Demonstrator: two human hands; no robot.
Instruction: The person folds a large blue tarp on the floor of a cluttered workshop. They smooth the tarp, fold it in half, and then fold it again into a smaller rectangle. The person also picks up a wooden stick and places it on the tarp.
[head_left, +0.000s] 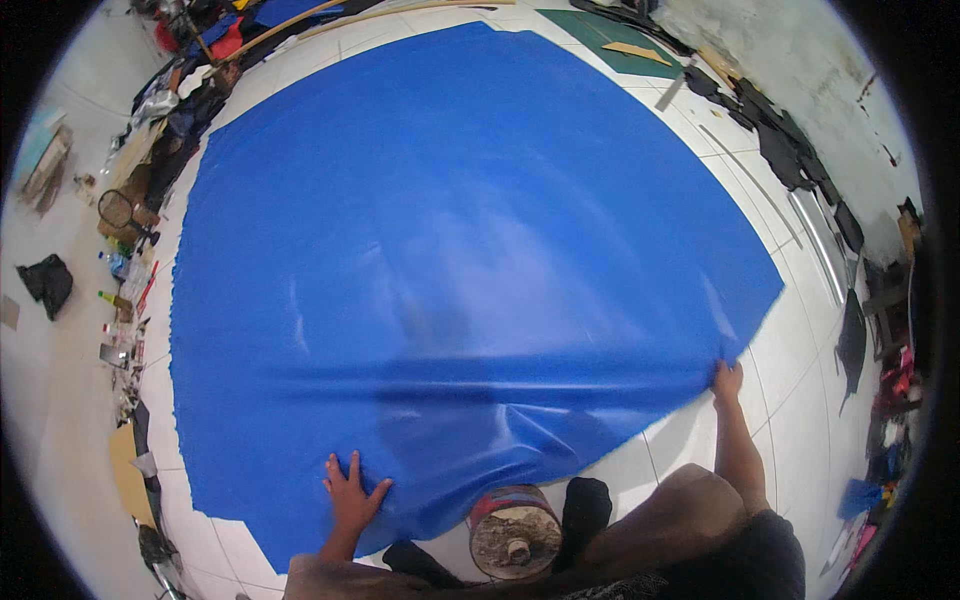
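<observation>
A large, glossy blue sheet (400, 240), like vinyl or synthetic leather, is spread over the tiled floor. My left hand (352, 496) lies flat on its near left part, fingers spread. At the right edge of the sheet, my right hand (728, 380) is closed on the border, with some fingers hidden. Between the two hands the material rises in folds and a long ridge. Against its near edge, between my feet, stands a round, drum-like object (515, 540) with a stained top and a small knob in the middle.
A green mat (610, 45) with a tan strip lies at the far right. Dark scraps (785, 140) and a silvery tube (818, 245) lie along the right wall. Bottles (115, 265), a round-headed racket (118, 210) and clutter line the left side. Long wooden strips (290, 22) lie far back.
</observation>
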